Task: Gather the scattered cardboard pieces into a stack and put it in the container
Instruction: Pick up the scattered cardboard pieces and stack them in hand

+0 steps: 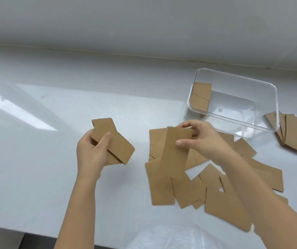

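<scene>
My left hand (92, 151) grips a small stack of brown cardboard pieces (115, 144), held above the white table. My right hand (201, 137) pinches the top end of a single long cardboard piece (175, 153), lifted over a scattered pile of cardboard pieces (164, 186) at centre right. A clear plastic container (259, 130) stands at the back right, with a few cardboard pieces (200, 96) leaning against its left inside wall. My right forearm hides part of the pile.
A fanned bunch of cardboard pieces (295, 135) lies on the table just right of the container. The white table (45, 159) meets a white wall at the back. Its front edge runs along the bottom left.
</scene>
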A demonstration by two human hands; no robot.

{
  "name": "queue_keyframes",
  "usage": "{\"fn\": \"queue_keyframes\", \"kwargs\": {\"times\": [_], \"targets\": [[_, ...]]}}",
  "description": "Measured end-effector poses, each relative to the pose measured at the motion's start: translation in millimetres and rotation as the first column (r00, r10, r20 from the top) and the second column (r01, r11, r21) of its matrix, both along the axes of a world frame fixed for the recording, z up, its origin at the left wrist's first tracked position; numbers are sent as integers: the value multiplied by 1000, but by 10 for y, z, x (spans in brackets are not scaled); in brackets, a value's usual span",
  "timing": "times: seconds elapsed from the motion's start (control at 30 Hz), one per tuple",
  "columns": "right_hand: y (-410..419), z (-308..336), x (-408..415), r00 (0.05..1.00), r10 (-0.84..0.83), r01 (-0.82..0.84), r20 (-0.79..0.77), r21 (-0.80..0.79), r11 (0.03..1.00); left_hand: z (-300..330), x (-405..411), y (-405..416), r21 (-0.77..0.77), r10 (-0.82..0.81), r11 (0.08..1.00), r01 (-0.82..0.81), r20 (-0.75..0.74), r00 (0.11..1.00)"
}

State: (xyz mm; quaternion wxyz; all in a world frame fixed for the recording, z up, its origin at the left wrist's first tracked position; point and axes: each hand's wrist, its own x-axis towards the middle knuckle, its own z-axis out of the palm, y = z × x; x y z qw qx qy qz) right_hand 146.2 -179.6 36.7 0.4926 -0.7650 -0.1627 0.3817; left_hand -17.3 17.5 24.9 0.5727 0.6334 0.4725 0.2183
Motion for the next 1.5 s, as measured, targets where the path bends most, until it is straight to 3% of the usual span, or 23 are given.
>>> {"fn": "queue_keyframes", "kwargs": {"times": [0.1, 0.2, 0.5, 0.73, 0.83, 0.93, 1.03, 1.23, 1.3, 1.4, 1.5], "targets": [[95, -62, -158, 966, 258, -247, 26, -222, 943, -9, -67, -8, -281, 46, 960, 5, 175, 984], [200, -235, -401, 940, 327, -277, 98, -341, 898, -39, -99, -31, -436, 89, 900, 19, 225, 970], [322, -489, -615, 851, 461, -259, 251, -563, 785, -186, -148, -27, -461, 62, 887, 23, 169, 984], [306, -489, -707, 666, 568, -168, 483, -645, 746, -235, -124, -17, -433, -7, 900, 55, 112, 994], [308, -512, -706, 636, 592, -173, 495, -656, 734, -255, -109, -36, -474, -34, 877, 74, 92, 995], [299, -506, -689, 684, 565, -212, 462, -615, 759, -258, -116, -63, -492, -80, 864, 109, 80, 994], [248, -488, -649, 824, 446, -261, 351, -463, 847, -240, -111, -90, -502, -131, 851, 155, 81, 988], [145, -291, -432, 973, 87, -38, 214, -221, 975, -181, -61, -122, -563, -136, 804, 193, 141, 981], [89, -157, -279, 999, 5, -2, 31, -121, 993, -167, -30, -154, -562, -164, 800, 211, 135, 977], [40, 18, -128, 953, 14, 24, -303, 121, 992, -96, 28, -236, -574, -303, 746, 338, 159, 940], [151, 111, -178, 974, -1, 43, -225, 185, 982, -9, 101, -333, -536, -513, 638, 553, 240, 824]]}}
